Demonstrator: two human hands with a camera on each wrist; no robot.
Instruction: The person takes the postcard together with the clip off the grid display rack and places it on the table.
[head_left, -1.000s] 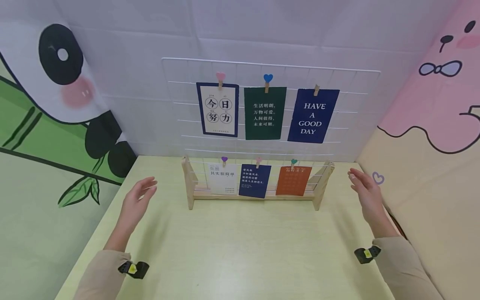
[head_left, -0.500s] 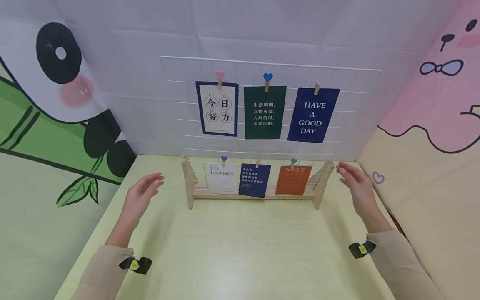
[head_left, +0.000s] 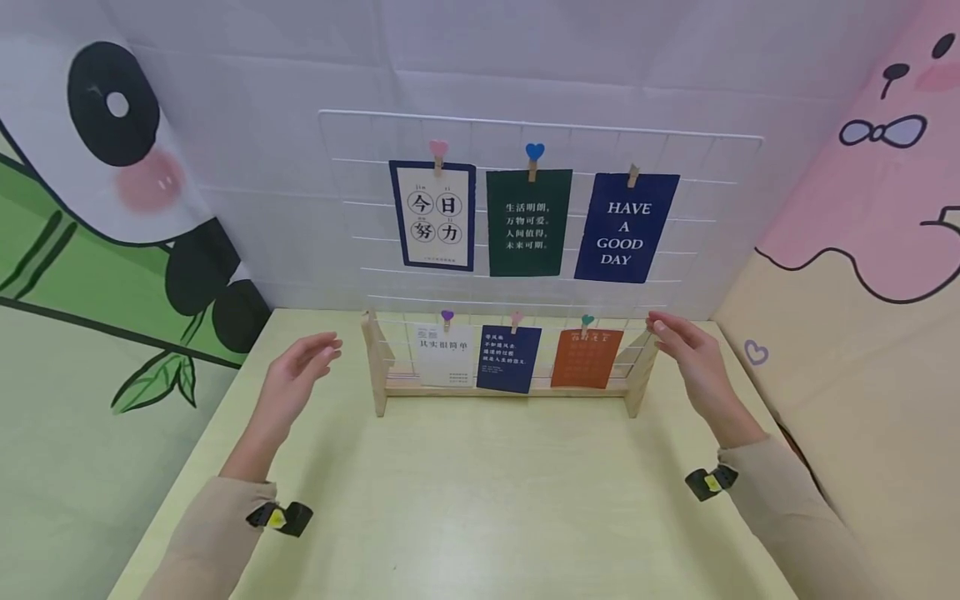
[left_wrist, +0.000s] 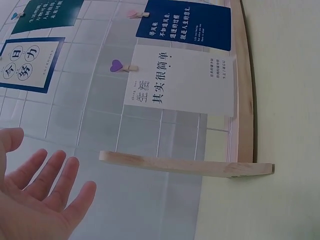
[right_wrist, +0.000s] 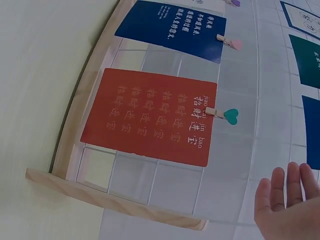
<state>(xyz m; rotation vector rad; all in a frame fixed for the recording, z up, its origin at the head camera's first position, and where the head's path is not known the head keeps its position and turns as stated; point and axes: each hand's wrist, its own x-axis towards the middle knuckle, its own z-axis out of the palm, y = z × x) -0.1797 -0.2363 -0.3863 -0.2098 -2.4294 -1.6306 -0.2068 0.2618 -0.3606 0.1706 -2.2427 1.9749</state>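
A white wire grid rack stands upright in a wooden base (head_left: 633,392) at the back of the table. Small heart-topped pegs clip cards to it. Along its upper part hang a blue-bordered white card (head_left: 438,215), a green card (head_left: 529,223) and a dark blue card (head_left: 627,228). Below them are a white card (head_left: 446,357), a blue card (head_left: 508,360) and an orange-red card (head_left: 587,358). My left hand (head_left: 292,379) is raised left of the rack, fingers relaxed, holding nothing. My right hand (head_left: 693,367), also holding nothing, has its fingertips overlapping the right wooden side in the head view.
The pale wooden table (head_left: 480,500) extends in front of the rack. A white cloth wall (head_left: 600,50) rises behind it. Cartoon-printed panels flank the table, green (head_left: 90,467) at left and cream and pink (head_left: 847,358) at right.
Both hands have moved inward toward the rack's sides, the right one also slightly upward. The rack and its cards have stayed in place.
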